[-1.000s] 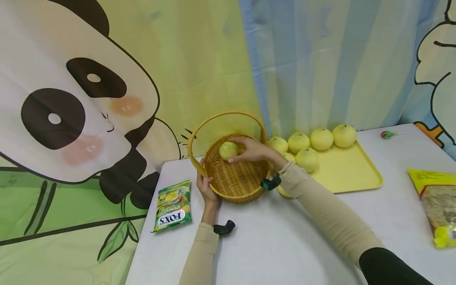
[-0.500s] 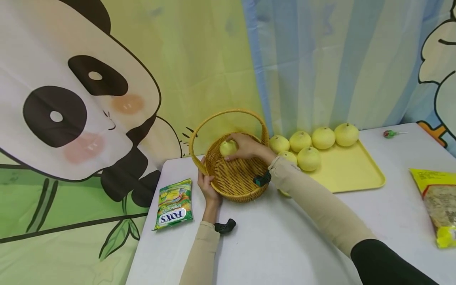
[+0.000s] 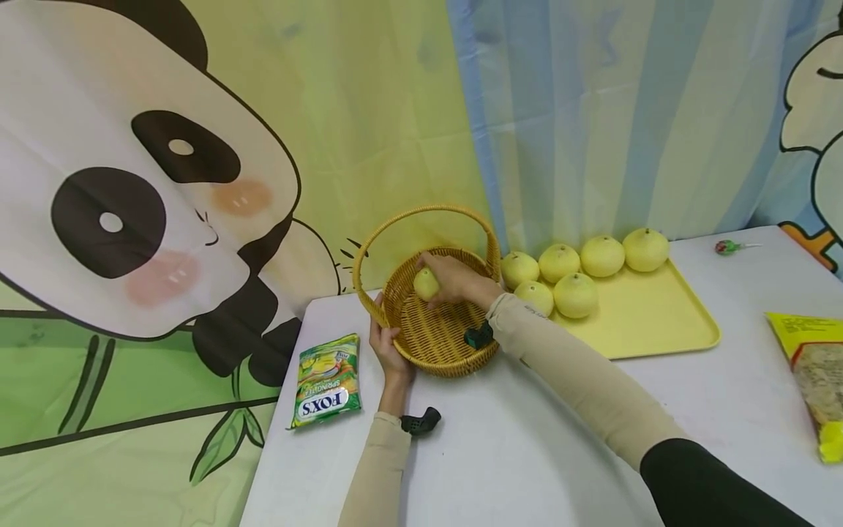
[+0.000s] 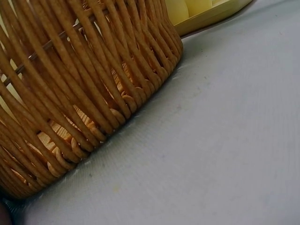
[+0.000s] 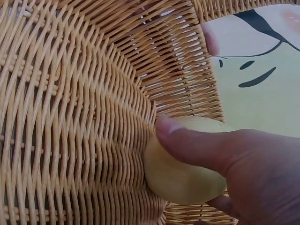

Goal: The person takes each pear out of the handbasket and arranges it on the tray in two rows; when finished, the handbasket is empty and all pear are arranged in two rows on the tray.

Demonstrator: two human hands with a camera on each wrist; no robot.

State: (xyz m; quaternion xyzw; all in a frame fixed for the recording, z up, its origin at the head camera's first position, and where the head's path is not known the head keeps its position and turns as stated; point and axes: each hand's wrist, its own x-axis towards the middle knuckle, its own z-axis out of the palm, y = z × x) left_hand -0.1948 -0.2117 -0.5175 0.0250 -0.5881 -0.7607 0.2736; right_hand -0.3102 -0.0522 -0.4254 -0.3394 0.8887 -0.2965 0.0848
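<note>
A golden wicker basket (image 3: 441, 355) with a tall arched handle stands tilted on the table, its inside facing me. My left hand (image 3: 388, 348) grips its left side near the foot of the handle. Inside the basket my right hand (image 3: 451, 280) holds a pale yellow-green round fruit (image 3: 426, 284) close to the back left wall. In the right wrist view the thumb (image 5: 192, 145) lies across the fruit (image 5: 183, 178), which is right at the woven wall; most of the other fingers are hidden. The left wrist view shows the basket's outer side (image 4: 84, 84) low over the white cloth.
Right of the basket is a yellow tray (image 3: 648, 315) with several more of these fruits (image 3: 576, 295). A green FOX'S candy bag (image 3: 327, 382) lies on the left. Toward the right are a wrapped lollipop (image 3: 727, 247) and a yellow bag (image 3: 817, 373). A printed curtain (image 3: 560, 110) hangs behind.
The right hand has reached a little further into the basket with the fruit and turned, so its fingers hide more of it. The left hand keeps its grip on the basket.
</note>
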